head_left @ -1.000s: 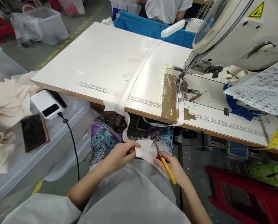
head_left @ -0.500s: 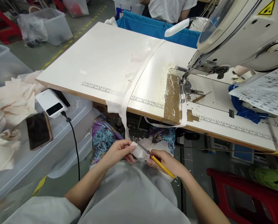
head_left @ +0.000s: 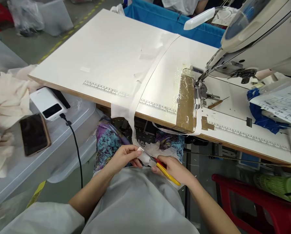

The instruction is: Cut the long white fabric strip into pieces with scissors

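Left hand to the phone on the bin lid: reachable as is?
Probably yes, but not freely. The left hand is pinching the white fabric strip in the lap. The phone lies face-up on the clear bin lid on that side, with nothing between them.

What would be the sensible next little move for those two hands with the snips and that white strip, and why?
Probably squeeze the yellow snips shut. The right hand has their tips against the white strip that the left hand pinches over the lap, and the strip appears uncut, running up to the table edge.
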Demonstrator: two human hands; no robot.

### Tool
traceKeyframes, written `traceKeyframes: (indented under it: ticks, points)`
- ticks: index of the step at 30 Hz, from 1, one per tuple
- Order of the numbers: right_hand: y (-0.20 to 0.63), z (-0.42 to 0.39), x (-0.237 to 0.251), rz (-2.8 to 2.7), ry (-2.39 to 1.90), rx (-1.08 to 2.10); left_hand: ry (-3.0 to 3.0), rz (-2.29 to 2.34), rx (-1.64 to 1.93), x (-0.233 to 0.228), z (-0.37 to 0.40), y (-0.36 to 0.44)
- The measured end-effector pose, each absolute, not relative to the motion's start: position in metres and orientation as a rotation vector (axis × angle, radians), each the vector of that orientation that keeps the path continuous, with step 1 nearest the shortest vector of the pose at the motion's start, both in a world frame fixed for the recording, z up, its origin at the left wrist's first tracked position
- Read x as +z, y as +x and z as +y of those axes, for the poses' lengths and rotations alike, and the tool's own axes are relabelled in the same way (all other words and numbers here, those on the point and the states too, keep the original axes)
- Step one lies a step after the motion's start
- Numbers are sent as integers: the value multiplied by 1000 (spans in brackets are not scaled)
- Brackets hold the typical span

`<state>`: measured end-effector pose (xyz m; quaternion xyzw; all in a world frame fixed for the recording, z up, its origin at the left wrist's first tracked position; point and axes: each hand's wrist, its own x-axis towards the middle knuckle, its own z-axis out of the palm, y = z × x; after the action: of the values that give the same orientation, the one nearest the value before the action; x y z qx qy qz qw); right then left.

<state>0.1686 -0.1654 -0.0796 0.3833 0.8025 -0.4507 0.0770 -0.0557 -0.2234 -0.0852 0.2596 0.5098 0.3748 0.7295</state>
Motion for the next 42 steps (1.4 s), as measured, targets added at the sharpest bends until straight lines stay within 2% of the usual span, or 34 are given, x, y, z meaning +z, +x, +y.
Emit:
traceKeyframes:
  ticks: [16,23,29,33,36,40,42]
  points:
    - [159,-163,-77,2585,1194,-1054,573,1114,792,-86,-223,-57]
    - [161,-169,-79,2479,1314,-1328,589,1116,772,-84,-224,-55]
    - [149,-171,-77,2569,1410,-1723,820,1023,624,-70,-216,-32]
    - [161,-174,-76,2750,1640,-1555,1622,1512,691,-28,-162,-58]
    - [188,-177,-70,2728,1865,-1535,1993,1909,652,1,-103,-88]
    - [239,-183,-61,2486,2245,-1804,2139,2118,292,15,-47,-107]
    - [271,-190,-58,2347,2457,-1993,2063,2211,269,17,-36,-109]
